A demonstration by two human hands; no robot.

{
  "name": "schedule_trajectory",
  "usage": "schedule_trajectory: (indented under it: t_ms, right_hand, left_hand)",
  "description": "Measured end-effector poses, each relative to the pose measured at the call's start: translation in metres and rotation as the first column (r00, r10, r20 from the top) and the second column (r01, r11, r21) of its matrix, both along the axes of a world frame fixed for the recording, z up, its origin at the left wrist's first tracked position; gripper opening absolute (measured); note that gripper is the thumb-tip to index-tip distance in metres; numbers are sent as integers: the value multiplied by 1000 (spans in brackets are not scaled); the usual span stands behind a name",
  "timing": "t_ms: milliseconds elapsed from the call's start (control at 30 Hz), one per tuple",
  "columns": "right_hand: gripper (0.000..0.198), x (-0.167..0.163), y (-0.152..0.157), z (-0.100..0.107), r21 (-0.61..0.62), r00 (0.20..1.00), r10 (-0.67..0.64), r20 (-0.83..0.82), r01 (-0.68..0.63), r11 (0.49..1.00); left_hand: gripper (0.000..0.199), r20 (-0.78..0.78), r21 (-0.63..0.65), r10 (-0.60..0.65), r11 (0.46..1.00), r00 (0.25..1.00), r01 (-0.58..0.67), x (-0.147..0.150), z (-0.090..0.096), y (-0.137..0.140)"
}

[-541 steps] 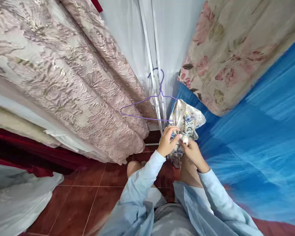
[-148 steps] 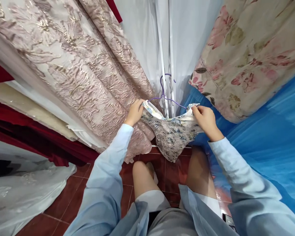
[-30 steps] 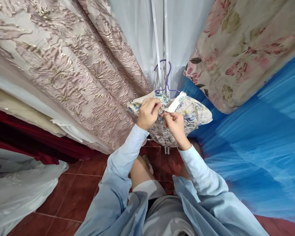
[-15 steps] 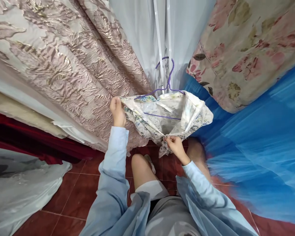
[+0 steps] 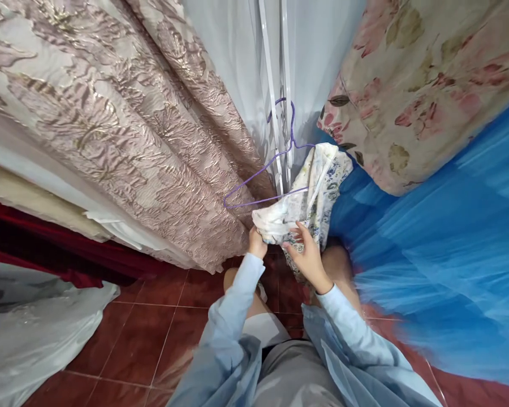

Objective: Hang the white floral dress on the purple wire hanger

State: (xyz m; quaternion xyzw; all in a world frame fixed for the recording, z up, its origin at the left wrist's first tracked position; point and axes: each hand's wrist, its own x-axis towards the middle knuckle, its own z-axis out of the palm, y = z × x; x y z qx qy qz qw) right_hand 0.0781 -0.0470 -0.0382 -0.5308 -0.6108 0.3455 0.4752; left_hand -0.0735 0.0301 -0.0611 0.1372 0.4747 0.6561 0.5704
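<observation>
A white garment with a blue and yellow floral print (image 5: 328, 181) hangs by its right side from a purple wire hanger (image 5: 248, 183). The hanger's left arm is bare. My left hand (image 5: 258, 244) is closed on the garment's gathered left part, below the hanger's lower bar. Close by on the right, my right hand (image 5: 309, 257) has its fingers spread, with the fingertips at the garment's front. The garment's lower part drops behind my right hand, partly hidden.
Pink brocade fabric (image 5: 152, 135) hangs on the left, with sheer white cloth (image 5: 233, 45) and white straps (image 5: 271, 85) behind the hanger. Floral fabric (image 5: 428, 96) and blue tulle (image 5: 428, 254) hang at right. Red tiles (image 5: 139, 333) cover the floor.
My left hand has moved right and down, drawing the garment's left side off the hanger's left arm. My right hand's fingers have opened from a pinch at the garment's front.
</observation>
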Motion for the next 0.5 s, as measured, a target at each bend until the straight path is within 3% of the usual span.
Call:
schedule_trajectory:
  t_ms: [100, 133, 200, 300, 367, 500]
  right_hand:
    - [71, 1, 4, 1, 87, 980, 146, 136, -158, 984]
    - [65, 2, 6, 1, 72, 973, 176, 150, -188, 980]
    - [50, 7, 9, -3, 10, 972, 201, 121, -204, 979]
    - [40, 24, 12, -18, -93, 978, 190, 81, -183, 979]
    - [40, 42, 10, -36, -181, 976, 170, 135, -145, 973]
    - [45, 74, 3, -80, -380, 969, 163, 187, -82, 922]
  left_hand:
    - [26, -251, 185, -165, 959, 954, 215, 17, 8, -28]
    - [30, -397, 238, -228, 910, 889, 340, 20, 16, -34]
    - [31, -675, 274, -269, 774, 688, 571, 26, 36, -41]
    - [32, -904, 275, -91, 628, 419, 729, 31, 68, -36]
    - [39, -947, 297, 92, 612, 308, 733, 32, 81, -26]
    - [47, -944, 322, 288, 680, 163, 658, 26, 88, -6]
